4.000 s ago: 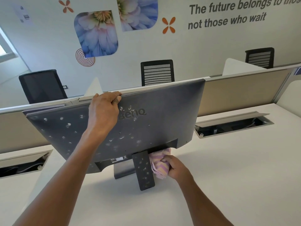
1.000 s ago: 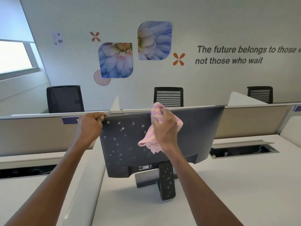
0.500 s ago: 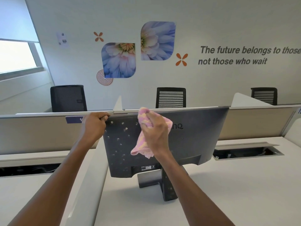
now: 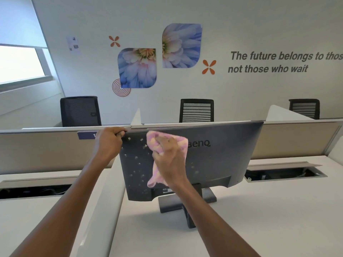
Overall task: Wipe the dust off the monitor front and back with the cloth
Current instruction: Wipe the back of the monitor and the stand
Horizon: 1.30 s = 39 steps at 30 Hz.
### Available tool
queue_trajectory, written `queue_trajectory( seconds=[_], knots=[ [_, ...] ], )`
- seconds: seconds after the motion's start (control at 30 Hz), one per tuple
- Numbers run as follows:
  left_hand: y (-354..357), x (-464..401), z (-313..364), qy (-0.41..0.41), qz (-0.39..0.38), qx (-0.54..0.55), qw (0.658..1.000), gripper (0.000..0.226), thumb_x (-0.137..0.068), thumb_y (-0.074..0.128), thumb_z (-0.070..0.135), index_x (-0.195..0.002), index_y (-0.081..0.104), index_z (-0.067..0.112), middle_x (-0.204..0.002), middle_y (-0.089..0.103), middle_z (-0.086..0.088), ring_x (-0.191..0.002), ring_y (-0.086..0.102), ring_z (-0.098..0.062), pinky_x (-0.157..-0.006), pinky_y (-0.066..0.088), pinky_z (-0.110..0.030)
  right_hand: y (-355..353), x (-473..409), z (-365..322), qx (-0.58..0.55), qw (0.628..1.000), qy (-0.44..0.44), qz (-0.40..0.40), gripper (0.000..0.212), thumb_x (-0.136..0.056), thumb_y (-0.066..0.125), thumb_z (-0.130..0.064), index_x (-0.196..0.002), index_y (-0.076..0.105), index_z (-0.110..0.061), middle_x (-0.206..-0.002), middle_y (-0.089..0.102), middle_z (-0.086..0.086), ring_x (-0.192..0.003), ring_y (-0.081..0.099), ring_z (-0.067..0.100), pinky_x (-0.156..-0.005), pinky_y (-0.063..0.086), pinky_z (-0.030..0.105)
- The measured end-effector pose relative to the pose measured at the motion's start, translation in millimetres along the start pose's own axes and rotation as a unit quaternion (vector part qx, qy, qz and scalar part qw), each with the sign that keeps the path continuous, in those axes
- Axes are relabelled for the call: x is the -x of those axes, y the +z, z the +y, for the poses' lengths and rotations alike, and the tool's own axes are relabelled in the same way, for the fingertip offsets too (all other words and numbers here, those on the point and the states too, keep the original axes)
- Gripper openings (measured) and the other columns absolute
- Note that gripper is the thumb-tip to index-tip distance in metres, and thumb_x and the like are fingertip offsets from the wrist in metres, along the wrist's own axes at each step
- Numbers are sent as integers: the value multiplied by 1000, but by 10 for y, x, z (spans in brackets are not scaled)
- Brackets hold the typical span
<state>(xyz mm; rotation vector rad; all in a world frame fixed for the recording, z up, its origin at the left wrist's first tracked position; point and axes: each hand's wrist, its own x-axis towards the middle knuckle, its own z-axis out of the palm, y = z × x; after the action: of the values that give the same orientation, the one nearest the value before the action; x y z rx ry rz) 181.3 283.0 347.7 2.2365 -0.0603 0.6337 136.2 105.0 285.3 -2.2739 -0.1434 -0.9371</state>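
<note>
A dark grey monitor (image 4: 219,162) stands on the white desk with its back towards me, the logo showing at upper right. Pale dust specks dot the left part of its back. My left hand (image 4: 108,143) grips the monitor's top left corner. My right hand (image 4: 171,161) presses a pink and yellow cloth (image 4: 157,143) against the upper middle of the back, a tail of cloth hanging below the hand. The stand (image 4: 172,204) is partly hidden behind my right forearm. The screen side faces away and is hidden.
The white desk (image 4: 259,216) has open cable trays at right (image 4: 285,172) and left (image 4: 33,188). A beige partition (image 4: 40,149) runs behind the monitor, and a low white divider (image 4: 104,201) runs along its left. Three black chairs stand beyond the partition.
My right hand with the cloth has slid leftwards along the upper back, uncovering more of the logo. Four seconds ago it wiped low by the stand. My left hand keeps its grip at the top.
</note>
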Motion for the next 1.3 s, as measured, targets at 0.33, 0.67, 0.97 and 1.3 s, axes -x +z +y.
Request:
queue_trajectory(
  seconds=[0.33,0.67,0.97,1.3],
  knots=[
    [36,13,1,2,9,-1,1000,25,-101,52,15,-114,73,12,-109,70,-6,-79,57,-11,-59,36,-3,-155,-38,278,-42,997,52,49,37,-86,65,-20,-122,66,-23,-111,66,0,-99,60,15,-88,38,7],
    [47,-25,-32,23,6,-23,999,25,-101,53,17,-113,74,14,-109,72,-8,-84,58,-18,-81,45,-25,-268,240,799,-24,988,110,106,37,-80,73,-14,-116,69,-15,-107,70,4,-97,62,20,-94,23,-3],
    [20,9,-26,41,21,-32,998,25,-100,54,16,-113,75,11,-111,73,-9,-92,54,-13,-96,45,-33,-204,443,778,-65,994,63,65,37,-78,72,-11,-116,70,-14,-106,70,4,-97,62,18,-89,54,36],
    [63,-16,-62,32,19,-36,999,26,-100,52,18,-112,75,15,-103,74,-10,-80,55,-19,-86,50,-38,-272,295,859,-72,995,39,61,40,-78,74,-10,-117,69,-16,-105,68,3,-95,60,14,-88,54,29]
  ],
)
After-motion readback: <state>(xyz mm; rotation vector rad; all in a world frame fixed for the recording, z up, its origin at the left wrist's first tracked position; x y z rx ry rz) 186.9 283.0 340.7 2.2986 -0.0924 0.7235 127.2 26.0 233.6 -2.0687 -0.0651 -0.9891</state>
